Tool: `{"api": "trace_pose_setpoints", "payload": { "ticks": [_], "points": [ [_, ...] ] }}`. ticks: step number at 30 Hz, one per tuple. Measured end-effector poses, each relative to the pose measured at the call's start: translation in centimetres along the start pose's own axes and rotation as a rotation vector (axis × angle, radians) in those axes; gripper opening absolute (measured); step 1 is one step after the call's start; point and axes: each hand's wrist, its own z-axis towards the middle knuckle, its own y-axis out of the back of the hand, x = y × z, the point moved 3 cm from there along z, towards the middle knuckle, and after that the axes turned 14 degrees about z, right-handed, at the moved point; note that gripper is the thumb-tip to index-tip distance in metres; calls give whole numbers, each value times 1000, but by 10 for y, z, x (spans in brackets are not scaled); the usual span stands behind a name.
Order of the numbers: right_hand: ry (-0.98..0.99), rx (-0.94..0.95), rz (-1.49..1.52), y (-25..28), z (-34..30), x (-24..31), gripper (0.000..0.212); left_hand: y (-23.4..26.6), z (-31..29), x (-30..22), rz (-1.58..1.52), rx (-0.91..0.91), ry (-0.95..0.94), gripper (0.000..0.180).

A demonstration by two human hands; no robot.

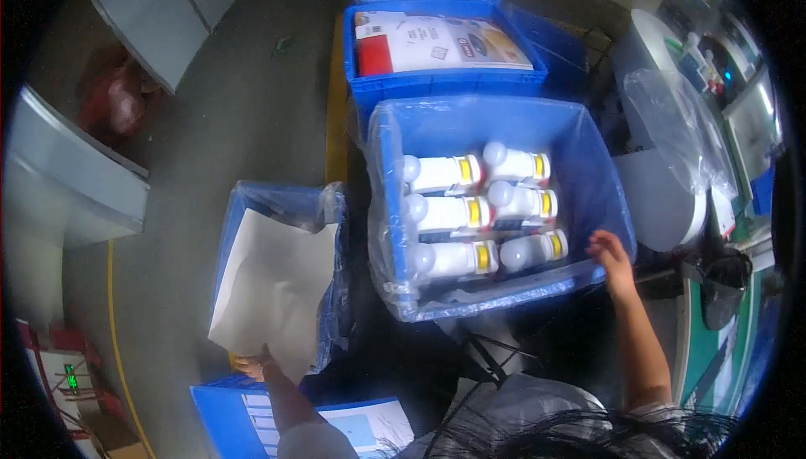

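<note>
A large pale sheet of paper or card lies over a small blue bin at the left. My left hand is closed on its near edge, with the thumb on top. My right hand is at the right wall of the large lined blue bin, its fingers apart and nothing seen in them. Inside that bin lie several white bulb-shaped items in two columns, each with a round end to the left and a yellow label. They look like light bulbs in packs.
Behind stands another blue bin with printed cartons. A blue folder-like holder and papers are near my left forearm. To the right are a white rounded-edge table, clear plastic film and a black bag.
</note>
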Motion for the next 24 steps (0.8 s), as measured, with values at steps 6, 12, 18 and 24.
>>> {"api": "trace_pose_setpoints", "payload": {
  "ticks": [6, 12, 18, 24],
  "points": [
    [234, 897, -1135, -85, 77, -53, 73, 149, -159, -146, -526, -370, -1041, 43],
    [139, 1133, -1516, -95, 142, -131, 65, 76, -389, -281, 565, 307, -1842, 38],
    [66, 1118, -1288, -78, 136, -159, 45, -24, -413, -307, 1157, 263, -1878, 80],
    [-17, 1114, -1260, -88, 136, -129, 58, -64, -404, -307, 1196, 318, -1676, 96]
  ]
}}
